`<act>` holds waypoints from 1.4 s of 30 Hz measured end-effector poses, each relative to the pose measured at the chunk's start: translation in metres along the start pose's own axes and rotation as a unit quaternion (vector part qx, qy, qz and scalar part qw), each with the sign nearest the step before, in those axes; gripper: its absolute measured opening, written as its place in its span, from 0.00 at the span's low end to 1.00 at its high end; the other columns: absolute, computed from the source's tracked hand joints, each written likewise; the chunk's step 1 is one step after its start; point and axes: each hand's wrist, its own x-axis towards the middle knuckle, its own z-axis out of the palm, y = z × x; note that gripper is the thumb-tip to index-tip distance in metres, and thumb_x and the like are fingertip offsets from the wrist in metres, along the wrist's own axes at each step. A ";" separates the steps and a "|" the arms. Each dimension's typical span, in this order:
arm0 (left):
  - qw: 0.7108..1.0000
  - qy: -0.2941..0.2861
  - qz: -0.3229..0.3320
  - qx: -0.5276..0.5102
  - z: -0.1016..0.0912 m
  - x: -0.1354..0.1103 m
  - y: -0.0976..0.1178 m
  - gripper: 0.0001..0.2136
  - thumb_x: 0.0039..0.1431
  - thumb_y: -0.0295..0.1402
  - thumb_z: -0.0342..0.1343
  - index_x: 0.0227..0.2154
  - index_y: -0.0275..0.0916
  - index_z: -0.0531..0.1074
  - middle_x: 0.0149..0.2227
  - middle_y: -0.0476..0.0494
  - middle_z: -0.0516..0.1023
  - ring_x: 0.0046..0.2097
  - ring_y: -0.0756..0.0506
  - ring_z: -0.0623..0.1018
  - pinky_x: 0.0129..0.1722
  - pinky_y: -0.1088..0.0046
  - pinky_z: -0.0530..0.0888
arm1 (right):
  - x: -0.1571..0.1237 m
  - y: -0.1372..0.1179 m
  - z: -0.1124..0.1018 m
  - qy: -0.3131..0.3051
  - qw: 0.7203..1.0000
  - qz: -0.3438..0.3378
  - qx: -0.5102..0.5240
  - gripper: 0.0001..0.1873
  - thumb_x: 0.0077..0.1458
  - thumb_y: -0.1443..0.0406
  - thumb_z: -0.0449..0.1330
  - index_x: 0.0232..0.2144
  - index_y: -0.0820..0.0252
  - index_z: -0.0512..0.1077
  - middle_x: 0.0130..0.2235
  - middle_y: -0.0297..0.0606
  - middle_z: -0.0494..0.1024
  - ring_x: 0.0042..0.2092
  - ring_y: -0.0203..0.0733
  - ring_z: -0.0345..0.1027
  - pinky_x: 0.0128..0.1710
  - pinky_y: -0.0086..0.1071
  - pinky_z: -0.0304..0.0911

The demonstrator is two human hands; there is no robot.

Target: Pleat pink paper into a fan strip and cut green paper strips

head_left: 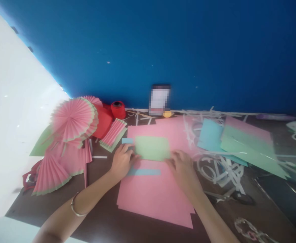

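A small light-green paper rectangle point(152, 147) lies over larger pink sheets point(155, 195) in the middle of the table. My left hand point(123, 159) has its bent fingers closed on the lower left corner of the green paper. At the lower right corner, my right hand point(181, 168) holds the paper between thumb and fingers. The fingertips are slightly blurred. Below the green paper runs a pale blue paper strip point(145, 172) across the pink sheet. Another blue strip end point(127, 140) shows just above my left hand.
Pleated pink-green paper fans point(70, 118) and a folded strip point(113, 135) lie left. A red tape dispenser point(118, 109) stands by the blue wall. At right are blue paper point(210, 135), green sheets point(249, 148), tangled white paper scraps point(223, 172) and scissors point(242, 198).
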 end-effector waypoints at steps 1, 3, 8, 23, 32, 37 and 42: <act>1.000 0.002 0.000 0.005 0.000 0.001 0.000 0.14 0.58 0.38 0.52 0.20 0.38 0.69 0.42 0.43 0.74 0.42 0.42 0.71 0.39 0.62 0.71 | 0.000 0.000 0.001 0.006 1.000 0.003 -0.005 0.15 0.60 0.57 0.48 0.35 0.61 0.68 0.41 0.46 0.69 0.45 0.49 0.62 0.45 0.44 0.57; 1.000 0.005 0.000 0.011 0.001 0.002 -0.001 0.14 0.57 0.39 0.52 0.20 0.38 0.69 0.42 0.43 0.74 0.42 0.42 0.71 0.38 0.62 0.71 | 0.001 0.001 0.003 0.021 1.000 0.007 -0.013 0.16 0.59 0.56 0.48 0.33 0.61 0.69 0.42 0.47 0.68 0.46 0.51 0.61 0.46 0.45 0.56; 0.999 0.001 0.003 0.035 0.004 0.000 -0.002 0.14 0.57 0.40 0.53 0.20 0.38 0.68 0.42 0.43 0.73 0.42 0.42 0.71 0.39 0.62 0.70 | 0.000 -0.001 0.003 0.030 0.999 0.026 -0.019 0.18 0.58 0.55 0.49 0.25 0.60 0.69 0.44 0.47 0.68 0.48 0.52 0.60 0.47 0.46 0.54; 0.964 -0.109 0.209 0.125 0.001 -0.006 0.008 0.12 0.57 0.23 0.49 0.41 0.40 0.72 0.56 0.40 0.65 0.57 0.39 0.63 0.52 0.59 0.62 | -0.001 -0.015 -0.003 0.103 0.991 0.008 -0.087 0.16 0.59 0.57 0.50 0.34 0.63 0.71 0.43 0.49 0.73 0.47 0.52 0.62 0.45 0.45 0.53; 0.974 -0.075 0.188 0.099 0.002 -0.007 0.010 0.09 0.60 0.28 0.49 0.41 0.41 0.72 0.52 0.39 0.68 0.56 0.39 0.65 0.50 0.59 0.64 | -0.013 -0.059 -0.009 -0.026 0.982 -0.183 -0.045 0.21 0.60 0.57 0.47 0.53 0.57 0.65 0.58 0.40 0.64 0.59 0.50 0.53 0.56 0.51 0.46; 0.978 -0.046 0.163 0.122 0.002 -0.008 0.007 0.12 0.60 0.28 0.49 0.43 0.48 0.71 0.51 0.44 0.70 0.54 0.39 0.66 0.47 0.58 0.66 | -0.016 -0.057 -0.014 -0.033 0.992 -0.111 -0.058 0.18 0.60 0.59 0.48 0.50 0.53 0.68 0.58 0.39 0.65 0.59 0.53 0.53 0.55 0.57 0.43; 0.980 -0.045 0.149 0.123 0.000 -0.008 0.006 0.13 0.59 0.27 0.50 0.43 0.51 0.71 0.51 0.46 0.71 0.53 0.40 0.67 0.47 0.59 0.67 | -0.023 -0.055 -0.009 -0.014 0.994 -0.091 -0.061 0.20 0.60 0.60 0.46 0.51 0.59 0.67 0.55 0.42 0.68 0.57 0.51 0.58 0.58 0.57 0.38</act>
